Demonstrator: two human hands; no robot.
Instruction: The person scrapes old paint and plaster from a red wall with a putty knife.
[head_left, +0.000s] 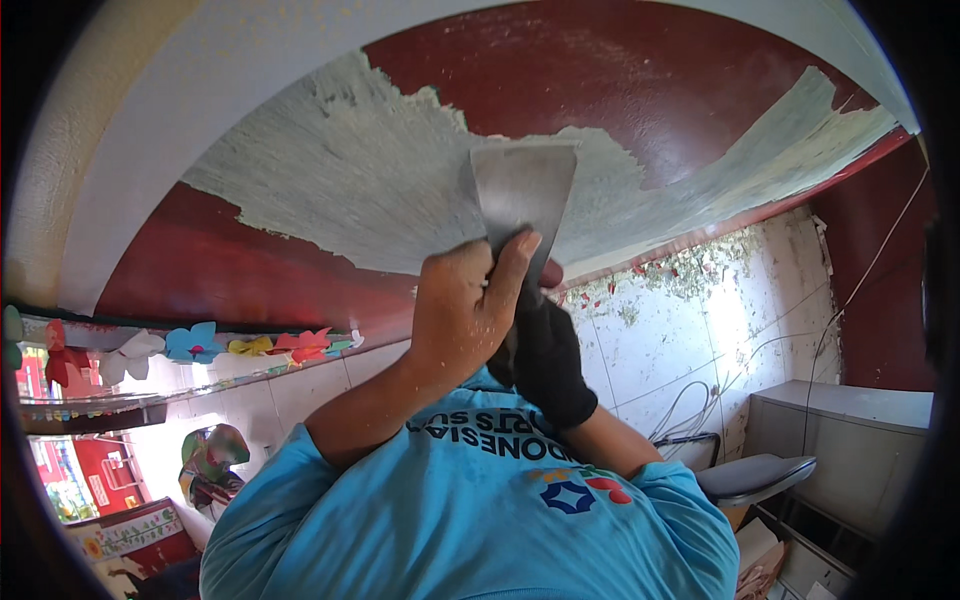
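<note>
**Two hands press a scraper on a red wall**

A person holds a wide metal scraper (524,190) flat against a dark red wall (600,80). The blade sits high up in the middle of the view, on a big pale grey-green patch (350,190) where the red paint is gone. The left hand (468,312) is bare. It is wrapped tight round the lower end of the scraper, with one finger lying up on the blade. The right hand (545,365) wears a black glove and is closed round the same part, just below and beside the left hand. The handle is hidden under both hands.

Things could go wrong here. If the hands push too hard, the blade may slip, and the bare finger on the metal could get cut. If the blade tips on a corner, it may dig a groove in the wall. Paint bits may drop toward the face, since the work is up high. Loose wires (700,400) hang on the white tiles (680,330) below, and a slip down there could snag them.

The blue shirt (470,520) has dark print across it and a small blue and red badge. A row of paper flowers (200,342) in blue, yellow, red and white runs along a ledge on the left. Low on the left is a red banner (125,530) with a flowery strip, and a small red sign (95,485) above it. A grey chair seat (755,475) and a grey cabinet (850,430) stand on the right
</note>
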